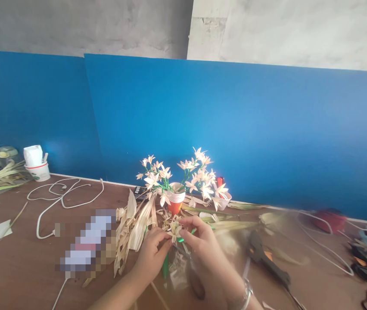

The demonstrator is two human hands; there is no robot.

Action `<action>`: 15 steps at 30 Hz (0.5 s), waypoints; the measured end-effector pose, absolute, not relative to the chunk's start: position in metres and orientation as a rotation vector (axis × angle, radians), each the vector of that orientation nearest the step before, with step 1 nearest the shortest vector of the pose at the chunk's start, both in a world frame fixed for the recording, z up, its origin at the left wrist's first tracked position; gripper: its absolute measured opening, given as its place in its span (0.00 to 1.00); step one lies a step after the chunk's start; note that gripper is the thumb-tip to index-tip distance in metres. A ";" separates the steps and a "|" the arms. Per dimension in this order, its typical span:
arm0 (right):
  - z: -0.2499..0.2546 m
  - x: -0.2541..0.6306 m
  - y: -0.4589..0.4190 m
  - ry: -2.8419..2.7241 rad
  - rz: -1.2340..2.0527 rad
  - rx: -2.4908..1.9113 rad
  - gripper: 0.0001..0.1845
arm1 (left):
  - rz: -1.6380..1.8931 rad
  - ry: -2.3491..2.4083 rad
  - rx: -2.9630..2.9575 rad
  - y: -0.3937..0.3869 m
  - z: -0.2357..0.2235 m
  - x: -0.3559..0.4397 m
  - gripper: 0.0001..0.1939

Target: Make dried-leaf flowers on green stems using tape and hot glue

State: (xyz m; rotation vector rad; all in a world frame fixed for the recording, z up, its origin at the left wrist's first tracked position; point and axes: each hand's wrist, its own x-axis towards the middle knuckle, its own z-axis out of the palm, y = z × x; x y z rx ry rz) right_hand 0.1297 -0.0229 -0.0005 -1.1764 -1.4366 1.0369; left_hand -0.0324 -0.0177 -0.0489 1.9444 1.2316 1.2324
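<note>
Low in the middle of the head view, a small pale flower made of dried husk sits between my two hands. My left hand pinches it from the left, thumb against the fingers. From the other side my right hand, with a bracelet at the wrist, closes thumb and fingertips on its petals. Just behind my hands stand stacked paper cups amid green-stemmed white husk flowers. Dry husk strips lie left of the cups. Scissors, partly hidden and blurred, lie under my right hand.
A black glue gun rests on the brown table to the right. White cables loop across the left, beside a blurred-out phone-like shape. A white tub stands farther back. A blue panel borders the far edge.
</note>
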 end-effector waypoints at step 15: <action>-0.003 0.122 -0.026 -1.555 0.903 -1.112 0.02 | 1.343 1.128 1.920 -0.016 -0.051 -0.032 0.07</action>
